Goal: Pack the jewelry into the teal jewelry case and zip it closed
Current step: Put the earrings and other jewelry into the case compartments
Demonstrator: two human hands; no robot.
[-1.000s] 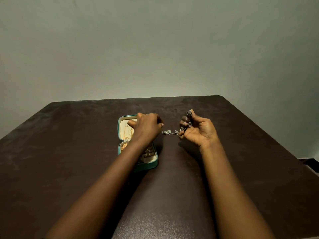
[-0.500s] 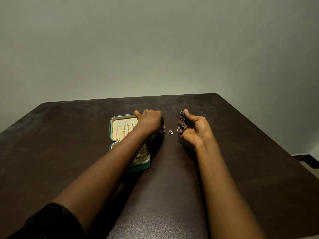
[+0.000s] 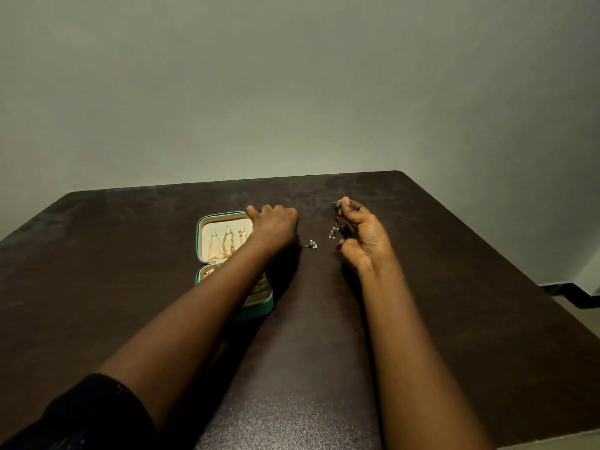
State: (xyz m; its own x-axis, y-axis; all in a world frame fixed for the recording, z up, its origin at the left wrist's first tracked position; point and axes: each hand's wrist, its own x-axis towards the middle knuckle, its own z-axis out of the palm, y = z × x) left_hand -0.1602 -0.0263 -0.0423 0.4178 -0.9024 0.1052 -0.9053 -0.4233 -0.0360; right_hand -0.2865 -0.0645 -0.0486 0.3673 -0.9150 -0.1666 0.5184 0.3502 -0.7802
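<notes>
Wall [image 3: 292, 92]: plain grey-green, filling the upper half of the view behind the far edge of the counter.
Counter [image 3: 454, 287]: dark brown with a faint mottled sheen. It carries the case, and both forearms reach out over it.
Sleeve [image 3: 81, 414]: black, on the left arm at the near corner.
Teal jewelry case [image 3: 263, 310]: lies open on the left of the counter, unzipped, with its long axis running away from the person. The cream lid half is farther off and the tray half nearer. The left forearm crosses the tray and hides most of it.
Gold chains [image 3: 227, 243]: already hung in the lid.
Left hand [image 3: 276, 227]: knuckles up, over the case's far right corner. The fingers are curled under, so the grip itself is hidden, though it appears to be pinching the bead cluster.
Right hand [image 3: 363, 237]: palm turned inward, well to the right of the case. Its thumb and forefinger pinch the top of the dangling piece.
Dangling silver piece [image 3: 334, 224]: hangs straight down from the right grip, clear of the counter.
Silver bead cluster [image 3: 311, 244]: pokes out to the right from under the left hand.
Link: the pictures do not show whether a fine chain joins the two pieces across the gap.
Key relation: both pieces lie right of the case and outside it. The left hand is much nearer and likely needs only a short move back over the lid or tray.
</notes>
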